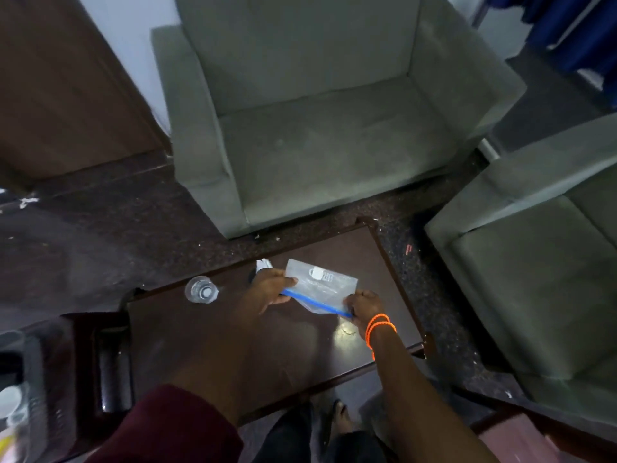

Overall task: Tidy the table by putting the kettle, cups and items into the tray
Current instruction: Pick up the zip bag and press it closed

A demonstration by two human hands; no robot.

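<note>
1. Dark brown glossy wooden table (233,332): low, rectangular, set on a dark speckled floor (100,235); a bright light reflection shows near its right edge.
2. Clear plastic zip bag with a blue seal strip and a white printed mark (322,285): held just above the table's far middle, stretched between both hands along the blue strip.
3. Left hand (272,289): fingers and thumb pinch the left end of the bag's blue strip; a maroon sleeve covers the upper arm.
4. Right hand (362,304): fingers curled, pinching the right end of the blue strip; orange beaded bracelets (379,325) circle the wrist.
5. Clear drinking glass (201,289): upright on the table's far left corner, well apart from the bag.
6. Small white crumpled item (263,264): on the table just beyond the left hand; its kind cannot be told.
7. Grey-green upholstered armchair (317,128): beyond the table; a second like chair (541,269) stands to the right.
8. Blurred grey tray-like container (23,389): at the left edge, beside the table; contents unclear.
</note>
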